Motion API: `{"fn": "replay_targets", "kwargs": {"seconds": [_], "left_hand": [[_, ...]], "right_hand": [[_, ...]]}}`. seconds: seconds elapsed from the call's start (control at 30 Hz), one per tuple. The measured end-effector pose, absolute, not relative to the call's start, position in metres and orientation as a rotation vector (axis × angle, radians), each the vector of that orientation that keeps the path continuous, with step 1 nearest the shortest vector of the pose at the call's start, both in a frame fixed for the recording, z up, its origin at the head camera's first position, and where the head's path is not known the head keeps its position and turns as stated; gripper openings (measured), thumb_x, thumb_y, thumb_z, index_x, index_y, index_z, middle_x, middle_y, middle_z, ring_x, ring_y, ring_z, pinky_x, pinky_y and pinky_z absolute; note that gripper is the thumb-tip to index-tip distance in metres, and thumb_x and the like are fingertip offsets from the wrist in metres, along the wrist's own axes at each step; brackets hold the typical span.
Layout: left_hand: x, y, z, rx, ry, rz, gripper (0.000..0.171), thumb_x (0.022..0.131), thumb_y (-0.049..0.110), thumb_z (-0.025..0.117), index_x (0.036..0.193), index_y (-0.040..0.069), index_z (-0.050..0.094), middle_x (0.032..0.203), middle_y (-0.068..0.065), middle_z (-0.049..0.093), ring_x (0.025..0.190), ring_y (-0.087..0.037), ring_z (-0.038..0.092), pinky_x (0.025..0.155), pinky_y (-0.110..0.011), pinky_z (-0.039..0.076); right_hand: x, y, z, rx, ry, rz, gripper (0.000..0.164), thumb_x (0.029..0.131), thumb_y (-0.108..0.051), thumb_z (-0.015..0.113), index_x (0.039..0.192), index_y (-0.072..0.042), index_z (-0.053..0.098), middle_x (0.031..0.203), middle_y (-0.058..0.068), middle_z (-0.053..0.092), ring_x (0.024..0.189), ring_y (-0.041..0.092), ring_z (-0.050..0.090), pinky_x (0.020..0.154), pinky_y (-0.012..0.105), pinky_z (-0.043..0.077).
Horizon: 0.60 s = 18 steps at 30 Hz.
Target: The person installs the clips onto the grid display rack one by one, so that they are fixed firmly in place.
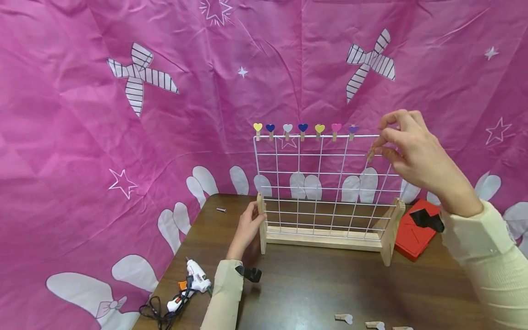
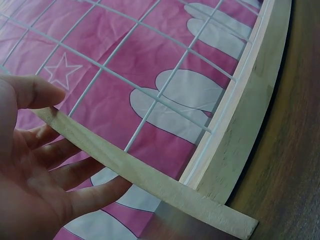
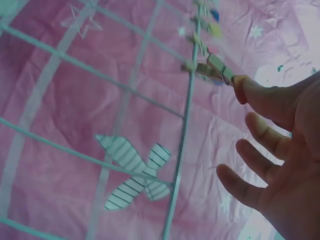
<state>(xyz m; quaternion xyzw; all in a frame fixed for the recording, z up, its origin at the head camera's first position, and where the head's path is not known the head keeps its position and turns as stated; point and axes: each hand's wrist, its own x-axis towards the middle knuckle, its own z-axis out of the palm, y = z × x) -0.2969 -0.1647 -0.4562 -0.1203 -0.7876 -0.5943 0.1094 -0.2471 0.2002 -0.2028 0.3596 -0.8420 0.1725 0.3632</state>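
A white wire grid (image 1: pixel 311 187) stands upright in a wooden stand (image 1: pixel 326 239). Along its top wire sit several small clothespins with heart tops: yellow (image 1: pixel 257 127), dark blue, white, pink and purple (image 1: pixel 353 129). My left hand (image 1: pixel 246 227) grips the stand's left upright (image 2: pixel 120 162), thumb on one side and fingers on the other. At the grid's upper right, my right hand (image 1: pixel 416 149) pinches a wooden clothespin (image 3: pixel 218 69) between thumb and finger. Its clip end is close to the top wire (image 3: pixel 186 112); whether they touch I cannot tell.
Near the table's front edge lie several clothespins with white hearts (image 1: pixel 343 318). A white glue gun (image 1: pixel 198 276) with a black cord is at the left. Behind the stand's right side lies a red box (image 1: pixel 417 229). A small grey piece (image 1: pixel 221 210) lies at the back left.
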Motion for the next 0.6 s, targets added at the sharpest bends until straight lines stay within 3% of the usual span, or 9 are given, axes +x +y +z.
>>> {"fn": "replay_targets", "kwargs": {"seconds": [0.2, 0.37, 0.6], "left_hand": [[-0.283, -0.163, -0.438, -0.369, -2.336, -1.75, 0.038, 0.09, 0.004, 0.054, 0.126, -0.003, 0.045, 0.127, -0.022, 0.052, 0.122, -0.032, 0.046, 0.101, -0.047, 0.037], [-0.274, -0.161, -0.427, -0.392, -2.346, -1.738, 0.038, 0.09, 0.004, 0.054, 0.126, -0.006, 0.045, 0.126, -0.023, 0.052, 0.121, -0.033, 0.046, 0.101, -0.045, 0.037], [-0.291, -0.165, -0.452, -0.377, -2.297, -1.73, 0.035, 0.088, 0.002, 0.056, 0.123, 0.003, 0.049, 0.12, -0.018, 0.058, 0.114, -0.029, 0.053, 0.097, -0.043, 0.042]], "right_hand": [[-0.265, 0.198, -0.177, 0.819, -2.248, 0.427, 0.013, 0.077, 0.01, 0.063, 0.077, -0.003, 0.066, 0.109, 0.013, 0.047, 0.106, 0.033, 0.034, 0.073, 0.058, 0.035], [-0.276, 0.196, -0.172, 0.818, -2.274, 0.424, 0.013, 0.078, 0.008, 0.06, 0.078, -0.004, 0.066, 0.107, 0.013, 0.047, 0.106, 0.033, 0.034, 0.075, 0.057, 0.035], [-0.282, 0.194, -0.177, 0.842, -2.317, 0.401, 0.015, 0.082, 0.005, 0.058, 0.085, -0.006, 0.068, 0.102, 0.013, 0.049, 0.102, 0.037, 0.038, 0.074, 0.054, 0.035]]}}
